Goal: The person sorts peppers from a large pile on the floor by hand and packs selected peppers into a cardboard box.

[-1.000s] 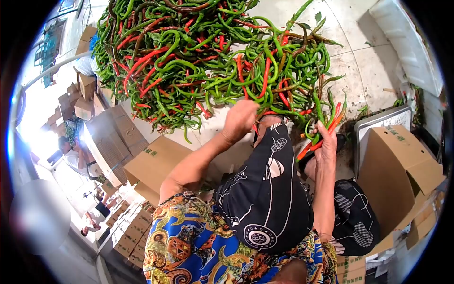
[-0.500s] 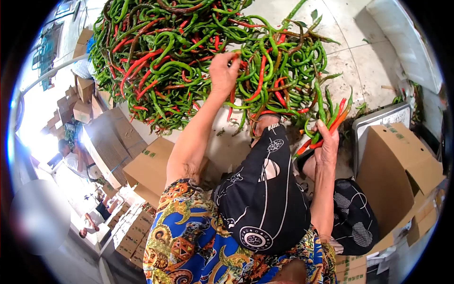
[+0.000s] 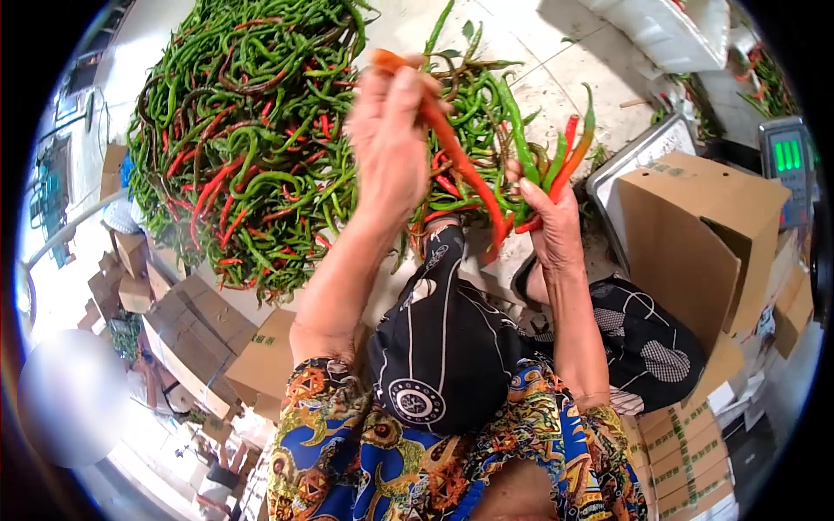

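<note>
My left hand [image 3: 391,143] is raised over the peppers, its fingers closed on a long red chili pepper [image 3: 465,165] that slants down to the right. Its tip reaches close to my right hand [image 3: 559,230]. That hand grips a small bunch of chili peppers [image 3: 573,161], green, red and orange, with their ends fanned upward. Beyond both hands, a large heap of green and red chili peppers [image 3: 252,130] lies on the pale tiled floor [image 3: 521,35]. My left hand partly hides the looser peppers [image 3: 473,104] at the heap's right side.
An open cardboard box [image 3: 678,234] stands to the right on a metal-rimmed platform [image 3: 604,187], near a lit digital display [image 3: 786,156]. A white foam box [image 3: 665,39] is at upper right. More cartons [image 3: 195,334] stand at left; people are behind them.
My left hand has lifted from the heap with a red chili pepper and come nearer. My right hand still holds its bunch, slightly higher and further left in view. The view has shifted.
</note>
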A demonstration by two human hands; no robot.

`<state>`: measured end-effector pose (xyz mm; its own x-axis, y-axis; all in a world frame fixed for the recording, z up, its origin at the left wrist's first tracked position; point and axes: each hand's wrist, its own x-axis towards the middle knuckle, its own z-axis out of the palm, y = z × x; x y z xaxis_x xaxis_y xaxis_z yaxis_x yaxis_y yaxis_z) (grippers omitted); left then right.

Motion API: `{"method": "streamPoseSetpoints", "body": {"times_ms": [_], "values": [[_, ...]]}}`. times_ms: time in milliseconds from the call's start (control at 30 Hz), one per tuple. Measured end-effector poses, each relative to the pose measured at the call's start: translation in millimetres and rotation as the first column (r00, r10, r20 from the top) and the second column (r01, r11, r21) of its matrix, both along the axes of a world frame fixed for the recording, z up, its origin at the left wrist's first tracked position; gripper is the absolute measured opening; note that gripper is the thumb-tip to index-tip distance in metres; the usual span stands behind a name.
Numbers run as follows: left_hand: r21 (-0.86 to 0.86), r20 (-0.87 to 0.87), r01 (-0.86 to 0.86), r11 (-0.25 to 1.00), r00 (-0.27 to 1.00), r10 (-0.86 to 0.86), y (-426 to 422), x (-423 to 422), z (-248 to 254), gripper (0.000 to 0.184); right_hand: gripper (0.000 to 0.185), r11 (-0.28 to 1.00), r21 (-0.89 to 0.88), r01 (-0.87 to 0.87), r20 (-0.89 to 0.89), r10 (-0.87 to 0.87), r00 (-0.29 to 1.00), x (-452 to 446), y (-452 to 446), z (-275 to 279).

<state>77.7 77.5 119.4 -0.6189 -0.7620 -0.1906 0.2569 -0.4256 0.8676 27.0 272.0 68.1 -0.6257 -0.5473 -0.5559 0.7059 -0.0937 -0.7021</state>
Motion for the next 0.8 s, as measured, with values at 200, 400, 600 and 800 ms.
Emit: {"method": "streamPoseSetpoints", "body": {"times_ms": [200,400,600,800], "values": [[0.484,0.09,0.088,0.871,0.985,-0.15,55.6,-22.8,-80.5,0.026,0.053,0.997,-0.025,-0.074,-0.088,0.072,0.994,4.6,-2.4,1.5],[0.293,0.21,0.54,0.789,0.769,-0.604,91.4,-0.1,-79.4,0.044,0.035,0.912,0.41,0.009,-0.48,0.207,0.853,13.8,6.9,-34.8],[0.507,0.201,0.305,0.806,0.867,-0.455,83.2,-21.7,-94.6,0.012,0.054,0.805,0.586,0.093,-0.775,0.523,0.354,9.1,5.8,-17.0],[0.486,0.253,0.348,0.802,0.822,-0.51,63.1,-97.5,-79.9,0.013,0.061,0.814,0.502,0.29,-0.864,0.482,0.144,5.9,12.5,64.5]]}}
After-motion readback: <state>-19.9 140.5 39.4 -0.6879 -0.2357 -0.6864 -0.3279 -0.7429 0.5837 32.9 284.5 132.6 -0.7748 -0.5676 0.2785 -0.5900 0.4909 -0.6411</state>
